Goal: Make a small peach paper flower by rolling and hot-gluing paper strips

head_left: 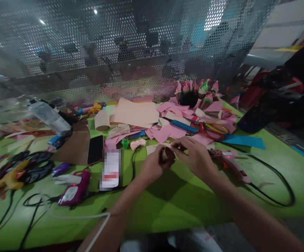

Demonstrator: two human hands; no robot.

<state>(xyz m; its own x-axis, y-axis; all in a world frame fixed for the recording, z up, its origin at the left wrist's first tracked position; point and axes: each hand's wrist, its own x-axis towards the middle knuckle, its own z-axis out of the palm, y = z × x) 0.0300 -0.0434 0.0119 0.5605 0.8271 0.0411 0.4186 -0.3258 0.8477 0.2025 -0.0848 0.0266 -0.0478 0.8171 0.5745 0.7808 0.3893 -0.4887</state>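
Note:
My left hand (154, 163) is closed around a small rolled piece of brown paper (168, 154), its open round end facing right. Close beside that rim, my right hand (195, 155) pinches its thumb and fingertips together; whatever is between them is too small to make out. A pale sheet of paper (152, 149) lies under and behind my hands. Just right of my right hand rests a pink hot glue gun (234, 164) with a red light on and a black cord looping away.
Scissors (211, 131), a blue pen-shaped tool (185, 126) and pink paper scraps (167, 133) lie behind my hands. Ice-cream-like paper cones (204, 87) stand at the back. Left are a phone (95, 149), a lit phone screen (111, 169), a purple box (74, 187) and a bottle (49, 117).

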